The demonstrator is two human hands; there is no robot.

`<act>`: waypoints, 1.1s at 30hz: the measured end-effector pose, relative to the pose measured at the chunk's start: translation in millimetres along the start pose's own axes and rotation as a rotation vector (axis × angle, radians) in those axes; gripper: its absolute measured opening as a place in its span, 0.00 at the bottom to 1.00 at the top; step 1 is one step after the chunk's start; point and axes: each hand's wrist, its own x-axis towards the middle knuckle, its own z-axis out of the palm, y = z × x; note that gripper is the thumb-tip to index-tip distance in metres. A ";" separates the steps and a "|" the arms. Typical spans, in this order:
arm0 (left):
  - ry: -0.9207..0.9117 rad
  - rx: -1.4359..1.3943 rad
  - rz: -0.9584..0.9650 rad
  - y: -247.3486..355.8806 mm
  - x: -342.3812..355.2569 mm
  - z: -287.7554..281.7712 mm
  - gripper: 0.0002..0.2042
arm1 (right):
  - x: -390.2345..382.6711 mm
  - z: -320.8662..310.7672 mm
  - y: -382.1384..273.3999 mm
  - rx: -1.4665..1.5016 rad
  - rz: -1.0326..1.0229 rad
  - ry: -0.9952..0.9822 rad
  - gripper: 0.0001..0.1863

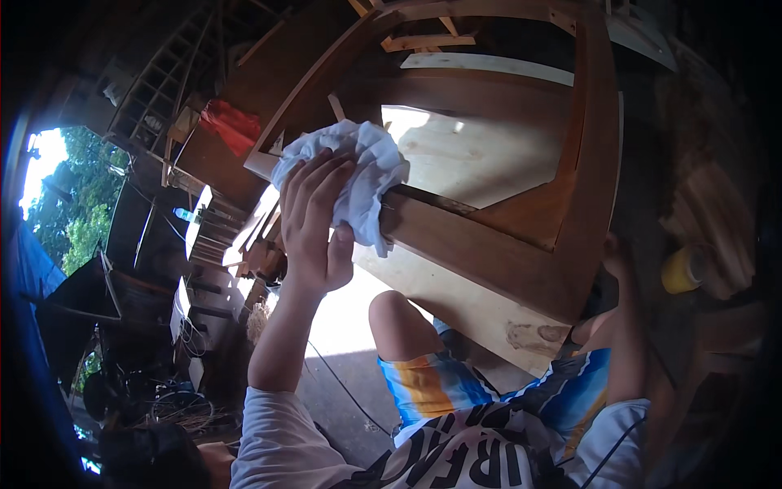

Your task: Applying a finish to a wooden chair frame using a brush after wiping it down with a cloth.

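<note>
Left hand [314, 216]: while thumb sits lower, bent fingers clasp crumpled white cloth [375, 179] against wooden frame [489, 253], left of centre.
Right hand [616, 254]: dim, beside frame, right of centre; can't tell its grip.

Far to my left I can see leafy green trees [88, 232] outside in bright light, with a big blue sheet [37, 259] near them. Closer in, there is a crumpled red cloth or plastic [231, 126] and a small see-through bottle with some blue [184, 214]. A thin black cord [349, 394] lies on the grey floor [366, 375]. To my right is a round yellow tub [681, 271].
</note>
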 end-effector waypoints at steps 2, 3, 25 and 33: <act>0.023 0.029 0.101 -14.8 8.5 4.5 0.28 | -1.9 -0.8 8.3 -0.108 -0.013 0.022 0.13; -0.012 -0.009 0.086 -31.1 17.2 -3.3 0.27 | -2.1 7.3 17.0 -0.073 -0.057 0.045 0.13; -0.125 -0.178 0.160 81.7 47.8 5.9 0.25 | 0.8 -2.4 -4.4 0.100 0.075 -0.042 0.14; -0.207 -0.069 0.177 151.4 64.7 18.6 0.38 | 4.2 3.1 -35.3 0.014 0.113 -0.121 0.16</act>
